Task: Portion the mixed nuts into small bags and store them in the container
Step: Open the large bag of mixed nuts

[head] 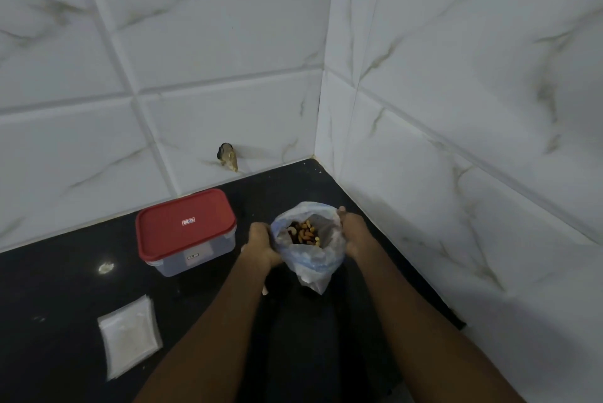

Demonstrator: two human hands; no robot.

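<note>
A clear plastic bag (314,267) stands on the black counter, its mouth spread wide so the mixed nuts (304,233) inside show. My left hand (262,244) grips the bag's left rim and my right hand (354,233) grips the right rim. To the left sits a clear container (192,255) with its red lid (184,223) closed. A flat stack of small clear bags (129,335) lies near the front left.
The black counter (58,288) ends in a corner of white marbled wall tiles behind and to the right. A chipped hole (227,156) marks the back wall just above the counter. A pale spot (106,268) shines left of the container.
</note>
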